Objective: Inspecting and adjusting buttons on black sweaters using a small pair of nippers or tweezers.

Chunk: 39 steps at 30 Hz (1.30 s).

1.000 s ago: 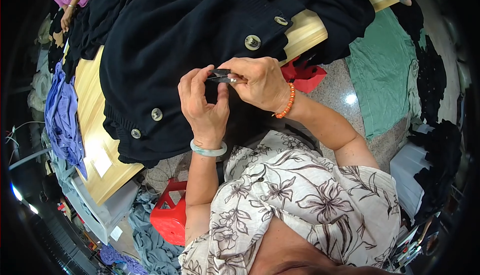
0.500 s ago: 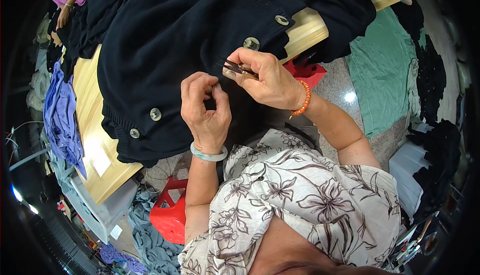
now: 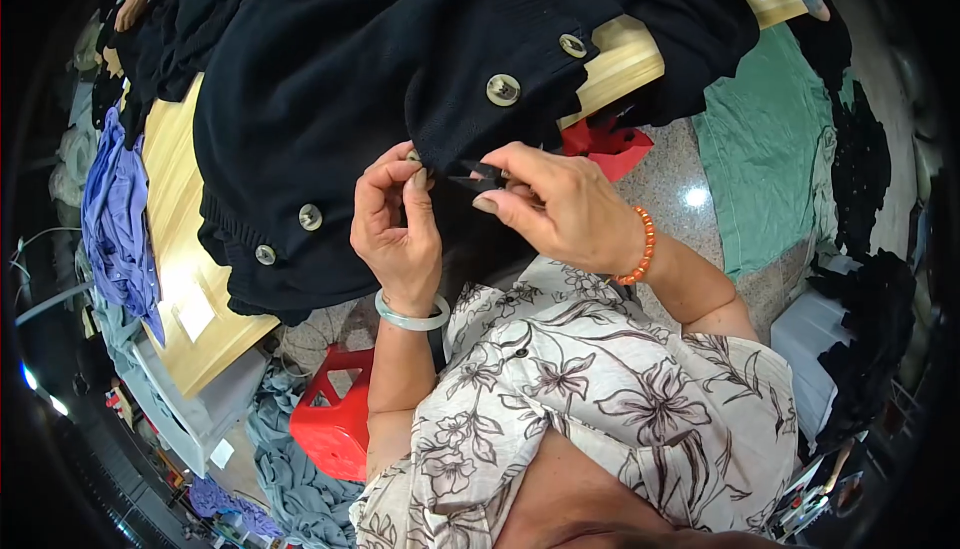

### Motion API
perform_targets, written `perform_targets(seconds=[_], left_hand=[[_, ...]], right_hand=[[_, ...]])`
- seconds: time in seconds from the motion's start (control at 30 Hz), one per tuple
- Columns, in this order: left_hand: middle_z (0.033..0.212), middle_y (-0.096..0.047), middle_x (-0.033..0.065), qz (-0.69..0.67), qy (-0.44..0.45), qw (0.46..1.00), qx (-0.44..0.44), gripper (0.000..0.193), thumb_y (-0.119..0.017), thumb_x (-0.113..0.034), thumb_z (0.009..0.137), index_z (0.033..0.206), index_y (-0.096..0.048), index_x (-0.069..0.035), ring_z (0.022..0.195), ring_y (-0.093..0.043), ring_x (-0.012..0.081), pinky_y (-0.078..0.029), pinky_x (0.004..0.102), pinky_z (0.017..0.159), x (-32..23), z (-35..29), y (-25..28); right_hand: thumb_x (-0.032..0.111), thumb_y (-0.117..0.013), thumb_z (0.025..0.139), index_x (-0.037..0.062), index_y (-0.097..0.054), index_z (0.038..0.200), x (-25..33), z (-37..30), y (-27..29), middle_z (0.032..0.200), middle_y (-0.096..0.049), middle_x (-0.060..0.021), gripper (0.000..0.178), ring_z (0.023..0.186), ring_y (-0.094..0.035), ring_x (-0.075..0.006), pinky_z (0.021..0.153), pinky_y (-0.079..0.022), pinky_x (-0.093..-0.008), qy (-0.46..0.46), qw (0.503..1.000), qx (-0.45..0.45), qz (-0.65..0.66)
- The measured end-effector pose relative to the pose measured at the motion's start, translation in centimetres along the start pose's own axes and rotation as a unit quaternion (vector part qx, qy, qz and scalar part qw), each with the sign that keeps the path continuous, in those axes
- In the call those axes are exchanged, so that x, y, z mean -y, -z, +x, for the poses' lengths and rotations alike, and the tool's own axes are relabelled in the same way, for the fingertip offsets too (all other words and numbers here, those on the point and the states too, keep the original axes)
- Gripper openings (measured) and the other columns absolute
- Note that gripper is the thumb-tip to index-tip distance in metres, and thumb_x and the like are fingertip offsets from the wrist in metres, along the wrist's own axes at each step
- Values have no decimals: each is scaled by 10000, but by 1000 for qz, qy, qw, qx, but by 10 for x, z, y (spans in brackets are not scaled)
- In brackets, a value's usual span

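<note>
A black knitted cardigan (image 3: 300, 119) lies spread over the wooden table in front of me, its near edge hanging toward my lap. Thumb and fingertips of my left hand (image 3: 400, 234) pinch the cardigan's edge, around what looks like a small button mostly hidden by the fingers. Just right of it, my right hand (image 3: 570, 204) is closed around small black thread snips (image 3: 482, 177), whose blades point left toward the pinched spot. Round marbled buttons sit on the cardigan: a large one (image 3: 503, 90) above my right hand and another (image 3: 311, 217) left of my left hand.
The pale wooden table (image 3: 185, 239) shows at left, with a purple garment (image 3: 115, 219) over its edge. A red plastic stool (image 3: 335, 419) stands by my left elbow. Green cloth (image 3: 765, 149) lies at right. Far left, another person's hand (image 3: 130, 11) rests near black cloth.
My right hand with the snips has moved down and to the right, its fingers more spread. My left hand has shifted slightly left, its fingertips now pinching at the cardigan's edge.
</note>
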<state>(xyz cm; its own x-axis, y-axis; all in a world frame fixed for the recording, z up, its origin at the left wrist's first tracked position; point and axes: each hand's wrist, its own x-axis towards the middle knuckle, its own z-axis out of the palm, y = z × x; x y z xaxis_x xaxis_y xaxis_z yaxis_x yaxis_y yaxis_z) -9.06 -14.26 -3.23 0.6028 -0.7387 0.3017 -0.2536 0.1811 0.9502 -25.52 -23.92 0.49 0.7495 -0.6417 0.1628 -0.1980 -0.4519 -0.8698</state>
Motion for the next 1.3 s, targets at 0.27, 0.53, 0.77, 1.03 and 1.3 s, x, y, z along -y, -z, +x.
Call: perform_targets(seconds=[0.27, 0.53, 0.77, 1.03, 1.3], left_hand=[[1229, -656, 141, 7, 1, 1000, 5, 92, -607, -1, 994, 1082, -603, 26, 886, -634, 86, -541, 223, 818, 2, -2, 1], [1237, -651, 139, 9, 11, 1000, 7, 82, -621, -12, 991, 1065, -616, 21, 898, -621, 79, -529, 220, 825, 2, -2, 3], [1254, -644, 161, 35, 10, 999, 24, 84, -644, -23, 978, 1050, -628, 16, 968, -626, 103, -519, 235, 853, -3, -3, 2], [1207, -667, 204, 104, -12, 992, 65, 73, -668, 57, 883, 948, -652, 28, 1000, -684, 242, -538, 328, 899, -25, -17, 6], [922, -715, 160, 128, -87, 976, 153, 168, -801, 41, 782, 803, -639, 3, 758, -669, 227, -523, 290, 670, -59, -11, -4]], right_hand=[[230, -648, 965, 36, -545, 982, 5, 8, -22, 763, -663, -133, 220, 662, -682, -330, 554, -530, -412, 21, 985, -7, -169], [234, -633, 974, 25, -536, 940, 5, 15, -25, 777, -669, -120, 234, 679, -710, -288, 552, -561, -380, 48, 974, 8, -222], [227, -652, 961, 45, -546, 936, -2, 19, -31, 716, -649, -93, 212, 644, -695, -274, 520, -544, -376, 88, 970, -29, -227], [209, -736, 914, 44, -625, 980, -12, 9, -6, 670, -632, -98, 210, 535, -639, -238, 496, -472, -334, 18, 992, -101, -71], [121, -770, 904, -4, -650, 1238, -46, 19, 35, 828, -613, 42, 377, 692, -491, -3, 617, -426, -163, -71, 975, -202, 58]])
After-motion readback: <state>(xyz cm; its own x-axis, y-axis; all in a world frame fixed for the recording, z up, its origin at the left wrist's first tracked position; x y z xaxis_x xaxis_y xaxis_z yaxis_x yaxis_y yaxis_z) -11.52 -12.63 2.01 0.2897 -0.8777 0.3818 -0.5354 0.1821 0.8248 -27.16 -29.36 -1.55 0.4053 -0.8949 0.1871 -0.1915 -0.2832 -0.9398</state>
